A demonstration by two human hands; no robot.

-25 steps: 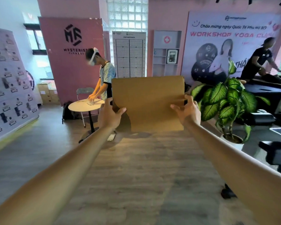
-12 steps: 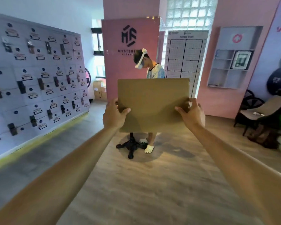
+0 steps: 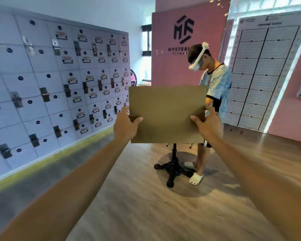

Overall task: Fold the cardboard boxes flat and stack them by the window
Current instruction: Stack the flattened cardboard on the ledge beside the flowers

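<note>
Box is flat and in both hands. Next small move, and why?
Probably keep carrying it toward the window at back left, steering left of the other person. The flattened box is held upright, left hand and right hand gripping its side edges, and that person stands directly behind it.

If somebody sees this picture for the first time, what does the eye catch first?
First, the flattened cardboard box, held upright in the middle by the left hand and right hand at its side edges. Behind it stands a person wearing a headset, and a wall of lockers fills the left side.
</note>
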